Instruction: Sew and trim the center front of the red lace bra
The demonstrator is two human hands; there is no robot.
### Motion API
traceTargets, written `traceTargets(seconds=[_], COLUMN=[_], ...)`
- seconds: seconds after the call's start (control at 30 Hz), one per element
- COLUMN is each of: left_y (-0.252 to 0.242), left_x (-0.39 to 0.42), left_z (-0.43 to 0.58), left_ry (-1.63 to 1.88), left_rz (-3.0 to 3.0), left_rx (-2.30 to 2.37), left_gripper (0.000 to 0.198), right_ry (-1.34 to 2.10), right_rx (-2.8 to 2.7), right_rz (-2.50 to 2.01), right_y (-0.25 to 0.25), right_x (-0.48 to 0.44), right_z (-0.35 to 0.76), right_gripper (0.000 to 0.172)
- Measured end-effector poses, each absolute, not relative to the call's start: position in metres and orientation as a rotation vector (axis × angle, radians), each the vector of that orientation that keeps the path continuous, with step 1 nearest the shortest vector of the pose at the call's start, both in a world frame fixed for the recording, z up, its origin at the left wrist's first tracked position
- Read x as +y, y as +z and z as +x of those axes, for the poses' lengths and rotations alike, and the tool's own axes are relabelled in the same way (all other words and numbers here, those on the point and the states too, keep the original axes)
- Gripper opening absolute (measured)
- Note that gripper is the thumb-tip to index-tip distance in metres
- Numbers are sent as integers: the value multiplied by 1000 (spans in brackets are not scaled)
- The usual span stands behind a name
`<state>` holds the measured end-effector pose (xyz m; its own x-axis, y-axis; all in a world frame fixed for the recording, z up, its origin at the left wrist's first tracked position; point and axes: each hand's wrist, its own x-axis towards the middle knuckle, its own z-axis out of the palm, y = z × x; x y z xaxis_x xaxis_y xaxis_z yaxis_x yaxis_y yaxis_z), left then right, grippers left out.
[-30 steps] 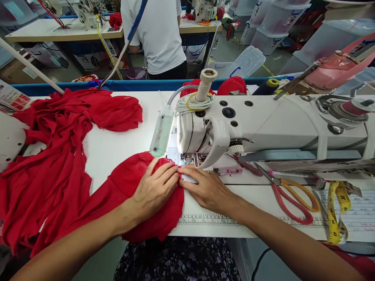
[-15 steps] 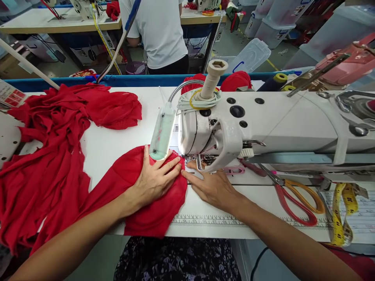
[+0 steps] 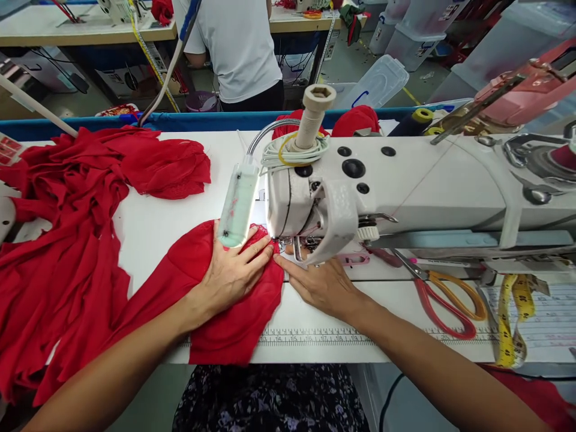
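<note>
My left hand (image 3: 236,267) lies flat on a piece of red fabric (image 3: 225,336), fingers spread towards the sewing machine's needle area. The fabric's upper right edge sits at the presser foot (image 3: 283,243). My right hand (image 3: 321,282) rests on the table just right of the fabric, an outstretched finger touching its edge. Some of its fingers are partly hidden behind the white sewing machine (image 3: 432,186). A pale green lamp (image 3: 238,207) on a bendy metal neck hangs over my left fingertips and covers part of them.
A heap of red fabric (image 3: 67,240) covers the table's left side. On the right lie scissors (image 3: 445,300) with red and orange handles and a yellow tape measure (image 3: 506,327). A ruler strip (image 3: 315,339) runs along the front. Beyond the table is a person in a white shirt (image 3: 243,48).
The whole view has shifted slightly, so things appear a little further left. Both hands and the fabric keep nearly the same place at the machine.
</note>
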<state>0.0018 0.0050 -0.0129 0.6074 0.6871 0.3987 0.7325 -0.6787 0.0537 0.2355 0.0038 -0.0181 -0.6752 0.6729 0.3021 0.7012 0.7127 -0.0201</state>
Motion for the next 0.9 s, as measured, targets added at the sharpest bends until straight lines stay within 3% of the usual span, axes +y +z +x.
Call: traceTargets(seconds=[0.37,0.63,0.9], left_y=[-14,-4,-15], left_x=[7,5,11], left_z=[1,-2,-5], left_ry=[-505,-493,-525], left_rz=[-2691,-2836,-2722], left_rx=[-1196,-862,-912], left_gripper=[29,29,27], right_ry=[-135,-95,-96], right_rx=[-2624,-2640,-2540], right_rz=[-1065,-1094,-1046], right_y=[-21,-17,-17], right_x=[5,3,3], right_z=[237,233,234], right_gripper=[44,42,37])
